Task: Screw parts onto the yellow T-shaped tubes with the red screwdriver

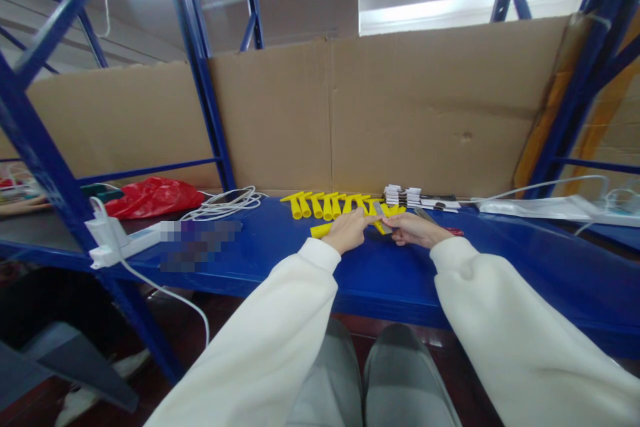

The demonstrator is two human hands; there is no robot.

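My left hand is closed around a yellow T-shaped tool; its round handle end sticks out on the left and its wide head shows on the right. My right hand pinches a flat grey strip against the tool's head. Just behind my hands, a row of several similar yellow T-shaped tools lies on the blue shelf top. Beside my right hand lies a thin item with a red end, partly hidden by the hand.
Small white-and-black packets are stacked behind my right hand. To the left are a red plastic bag, coiled white cable and a power strip. A silvery sleeve lies right. Cardboard closes the back between blue posts.
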